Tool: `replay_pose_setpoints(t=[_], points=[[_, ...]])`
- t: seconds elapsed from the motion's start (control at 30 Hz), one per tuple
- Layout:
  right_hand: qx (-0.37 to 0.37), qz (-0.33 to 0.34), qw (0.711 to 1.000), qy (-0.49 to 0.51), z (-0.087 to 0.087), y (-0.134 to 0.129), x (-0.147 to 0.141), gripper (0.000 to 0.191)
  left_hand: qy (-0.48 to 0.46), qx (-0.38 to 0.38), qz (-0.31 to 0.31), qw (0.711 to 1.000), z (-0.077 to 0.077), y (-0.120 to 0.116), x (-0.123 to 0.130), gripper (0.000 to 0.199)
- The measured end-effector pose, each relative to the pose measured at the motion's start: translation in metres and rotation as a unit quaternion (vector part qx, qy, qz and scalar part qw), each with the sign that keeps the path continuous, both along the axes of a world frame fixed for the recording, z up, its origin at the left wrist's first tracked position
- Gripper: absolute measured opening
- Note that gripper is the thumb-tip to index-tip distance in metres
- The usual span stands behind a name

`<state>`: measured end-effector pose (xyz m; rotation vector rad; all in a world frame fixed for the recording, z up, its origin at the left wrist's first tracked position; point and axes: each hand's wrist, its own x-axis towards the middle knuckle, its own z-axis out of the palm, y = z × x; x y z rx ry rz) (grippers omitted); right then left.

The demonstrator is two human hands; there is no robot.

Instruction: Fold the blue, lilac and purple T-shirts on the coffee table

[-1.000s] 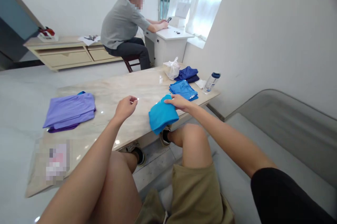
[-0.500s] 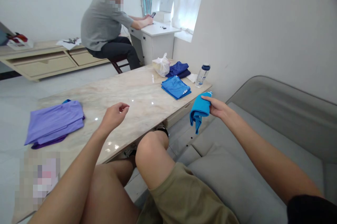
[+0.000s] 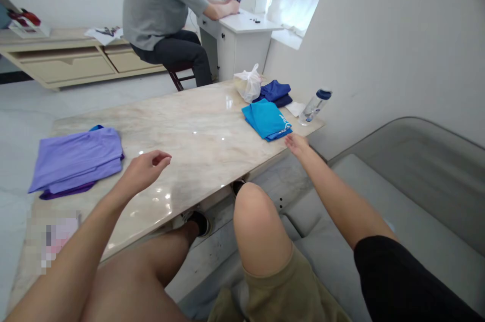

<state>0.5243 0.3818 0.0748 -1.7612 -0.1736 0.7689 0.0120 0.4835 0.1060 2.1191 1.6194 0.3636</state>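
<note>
My left hand (image 3: pixel 149 164) hovers over the near part of the marble-topped table (image 3: pixel 178 125), its fingers curled toward the thumb, with nothing seen in them. At the table's right edge is my right hand (image 3: pixel 296 144), its fingers stretched out beside the corner of a folded bright-blue garment (image 3: pixel 263 116) with white lettering. That garment lies on top of a darker blue folded one (image 3: pixel 278 135); whether my fingertips touch the cloth I cannot tell. A stack of folded purple clothes (image 3: pixel 78 158) lies at the table's left end, with a bit of blue showing behind it.
Behind the blue pile are a white plastic bag (image 3: pixel 248 84), navy folded cloth (image 3: pixel 276 91) and a clear bottle (image 3: pixel 315 106) with a dark cap. A grey sofa (image 3: pixel 379 185) is on my right. A person (image 3: pixel 159 9) sits at a white desk (image 3: pixel 246 34), holding a phone.
The bright-blue garment has gone from my right hand onto the blue folded pile, and that hand has let go. My left hand has shifted slightly left. The view has tilted down.
</note>
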Motion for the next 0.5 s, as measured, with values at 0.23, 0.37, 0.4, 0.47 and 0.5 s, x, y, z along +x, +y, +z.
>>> replay_pose_setpoints(t=[0.23,0.37,0.4,0.47,0.5], points=[[-0.048,0.032,0.998,0.024,-0.026,-0.050,-0.049,0.021,-0.023,-0.011,-0.020,0.999,-0.005,0.000,0.002,0.027],[0.011,0.086,0.996,0.000,0.034,-0.007,-0.067,0.012,-0.014,-0.065,-0.048,0.997,0.005,-0.024,0.023,0.022],[0.037,0.109,0.993,-0.016,0.049,0.009,-0.076,0.011,-0.003,-0.068,-0.036,0.997,0.003,-0.027,0.025,0.021],[0.087,0.175,0.979,-0.059,0.076,0.039,-0.100,0.012,0.019,-0.075,-0.008,0.997,-0.004,-0.028,0.022,0.021],[0.103,0.219,0.967,-0.083,0.086,0.051,-0.116,0.014,0.031,-0.079,0.008,0.996,-0.008,-0.027,0.017,0.023]])
